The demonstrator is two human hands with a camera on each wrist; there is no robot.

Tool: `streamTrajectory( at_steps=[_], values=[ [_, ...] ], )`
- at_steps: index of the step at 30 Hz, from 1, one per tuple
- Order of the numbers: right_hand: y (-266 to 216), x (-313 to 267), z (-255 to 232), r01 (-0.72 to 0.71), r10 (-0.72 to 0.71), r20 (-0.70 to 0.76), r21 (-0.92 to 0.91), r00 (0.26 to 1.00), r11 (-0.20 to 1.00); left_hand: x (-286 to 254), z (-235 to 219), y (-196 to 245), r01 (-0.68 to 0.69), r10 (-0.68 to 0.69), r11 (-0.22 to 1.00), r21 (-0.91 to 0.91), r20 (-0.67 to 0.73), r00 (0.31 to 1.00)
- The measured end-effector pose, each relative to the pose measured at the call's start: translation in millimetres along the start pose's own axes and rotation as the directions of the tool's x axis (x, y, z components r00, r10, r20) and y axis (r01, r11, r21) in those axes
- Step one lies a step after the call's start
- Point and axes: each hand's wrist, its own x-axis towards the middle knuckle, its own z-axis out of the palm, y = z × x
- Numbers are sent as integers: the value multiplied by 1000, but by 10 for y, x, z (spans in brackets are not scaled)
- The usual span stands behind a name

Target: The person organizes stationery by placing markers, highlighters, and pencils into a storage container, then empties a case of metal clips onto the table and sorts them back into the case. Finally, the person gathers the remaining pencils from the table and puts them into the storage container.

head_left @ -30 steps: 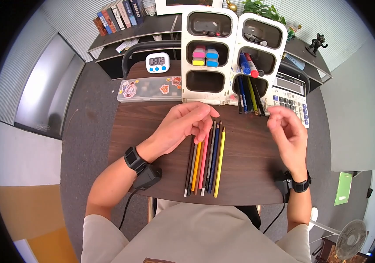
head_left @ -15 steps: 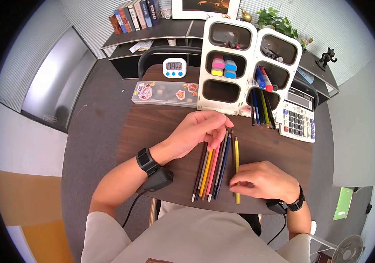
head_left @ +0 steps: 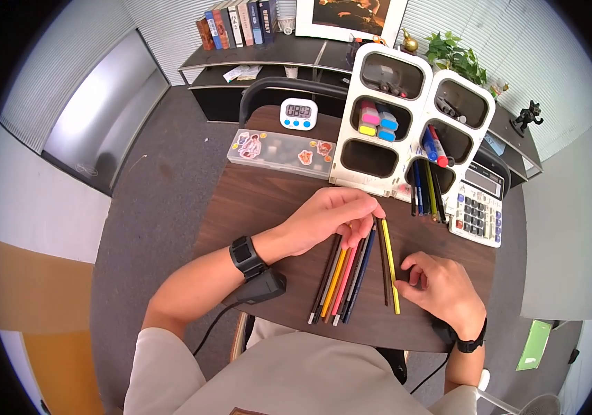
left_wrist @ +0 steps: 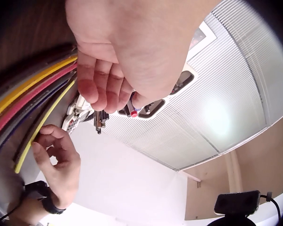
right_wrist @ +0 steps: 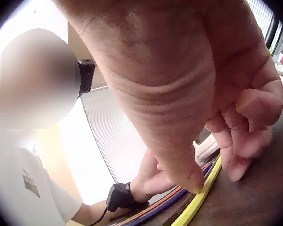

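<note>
In the head view a row of coloured pencils lies on the dark wooden table, with an orange-yellow pencil [head_left: 334, 280], a pink pencil [head_left: 345, 283] and a dark blue pencil [head_left: 361, 273] among them. Right of a small gap lie a brown pencil [head_left: 385, 278] and a bright yellow pencil [head_left: 391, 267], side by side. My right hand [head_left: 442, 287] touches the yellow pencil with its thumb, the other fingers loosely bent and apart from it. Over the far ends of the row hangs my left hand [head_left: 330, 216], fingers relaxed, hiding several tips.
A white organizer [head_left: 372, 183] holding highlighters, markers and pencils stands at the back. Left of it are a clear stickered case [head_left: 282, 152] and a white timer [head_left: 298, 114]; a calculator [head_left: 477, 211] is at its right. Each wrist wears a black strapped camera.
My right hand has come down from beside the organizer to the yellow pencil. The brown and yellow pencils now lie apart from the row, to its right. The left hand stays over the pencil tips.
</note>
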Motion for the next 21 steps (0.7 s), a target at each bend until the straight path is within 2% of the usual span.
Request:
streamTrajectory(
  at_steps=[6,8,9,11,12,14,18,21],
  values=[
    [-14,-11,-9,-26,28,17,-89,999,996,3,-4,12,9,-9,1000,23,-10,1000],
    [7,5,20,43,-53,-74,-130,996,991,6,-4,8,14,-14,1000,27,-7,1000],
    [-11,14,15,41,-51,-74,-130,996,991,6,-2,11,15,-15,1000,26,-5,1000],
    [-71,29,10,57,-64,-125,-59,990,997,4,11,15,22,-22,999,32,1,1000],
    [-83,26,19,55,-62,-123,-61,990,997,2,14,17,21,-22,999,29,3,1000],
    [-94,26,33,34,-35,-16,-61,999,998,-2,13,24,21,-22,999,38,14,1000],
    [-42,17,47,31,-33,-26,-78,999,996,-8,15,23,12,-12,999,35,1,1000],
    [-11,-8,71,-18,9,-85,-109,996,994,-1,25,32,24,-24,999,44,-5,1000]
  ],
)
